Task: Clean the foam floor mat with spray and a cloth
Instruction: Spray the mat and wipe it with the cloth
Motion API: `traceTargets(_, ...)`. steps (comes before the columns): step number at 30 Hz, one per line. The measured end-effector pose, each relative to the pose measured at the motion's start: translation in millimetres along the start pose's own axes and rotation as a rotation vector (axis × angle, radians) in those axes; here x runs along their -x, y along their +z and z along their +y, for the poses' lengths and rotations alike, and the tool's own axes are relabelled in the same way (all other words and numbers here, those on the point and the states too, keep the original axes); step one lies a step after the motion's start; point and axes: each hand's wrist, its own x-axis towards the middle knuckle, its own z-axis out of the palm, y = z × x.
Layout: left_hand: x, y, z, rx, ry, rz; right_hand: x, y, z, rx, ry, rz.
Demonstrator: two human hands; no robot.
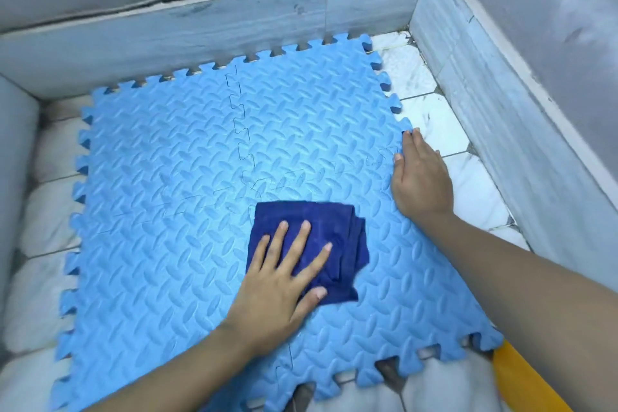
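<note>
light blue interlocking foam mat (187, 177) lies flat on white tiles; folded navy cloth (321, 227) rests near its centre

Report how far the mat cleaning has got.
Done: no spray bottle in view, so spraying can't be confirmed. In hand: left hand presses the folded dark blue cloth flat mid-mat; right hand steadies the blue foam mat at its edge. Left: wiping the remaining tiles.
</note>
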Motion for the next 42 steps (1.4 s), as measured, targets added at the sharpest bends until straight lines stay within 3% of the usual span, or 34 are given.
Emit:
traceTargets(3,23.5,9.7,40.9,0.001,0.128,-0.041,2.5,-2.7,-4.4,0.08,0.02,-0.018)
traceTargets(8,-51.8,3.3,63.0,-0.052,0.201,-0.036,2.5,-0.2,-11.9,0.204,0.152,-0.089)
traceTargets(15,34.0,4.0,-11.9,-0.012,-0.041,0.043,3.1,-4.5,-18.7,0.113,0.191,-0.162)
traceTargets(21,130.2,4.7,-98.7,0.109,-0.603,0.037,4.6,-7.8,-24.6,0.101,0.198,-0.163)
traceTargets(24,151.0,7.3,-95.0,0.165,-0.7,0.066,10.8,-9.6,-24.6,0.067,0.163,-0.158)
traceTargets(26,150.9,10.7,-69.8,0.153,-0.57,0.077,19.0,-11.3,-17.2,0.06,0.072,-0.162)
traceTargets(31,95.0,18.0,30.4,0.027,0.12,0.006,26.4,-16.3,-12.1,0.131,0.022,-0.258)
traceTargets(33,66.2,18.7,45.6,0.006,0.207,-0.026,29.0,-14.8,-18.8,0.155,0.061,-0.26)
traceTargets(37,48.2,14.2,11.9,0.048,-0.017,0.01,39.8,-9.8,-25.2,0.126,0.08,-0.197)
traceTargets(42,83.8,5.7,-98.8,0.106,-0.553,0.13,44.5,-2.5,-29.1,0.133,0.112,-0.13)
